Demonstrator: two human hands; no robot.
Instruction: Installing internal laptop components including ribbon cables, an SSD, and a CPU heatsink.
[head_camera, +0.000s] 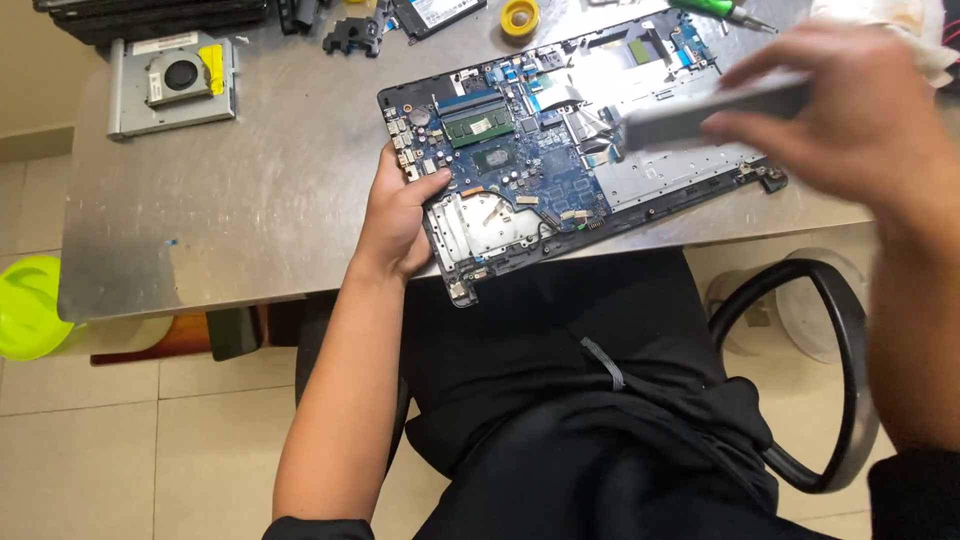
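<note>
Black-framed opened laptop base (600, 215) with blue circuit board lies at the near edge of the grey metal table (250, 200). Left hand (395, 215) grips its left side; right hand (850, 120), blurred, grasps a grey flat bar (700, 112) above its right part.

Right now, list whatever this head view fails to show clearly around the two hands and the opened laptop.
- Right hand: motion-blurred; its grip on the flat grey part is unclear, as is what that part is.
- Opened laptop: the board's small connectors are too small to read; the right hand and grey part cover its right side.
- Left hand: its fingers reach under the laptop's edge, hidden.
- Green-handled screwdriver: cut off by the top edge.
</note>
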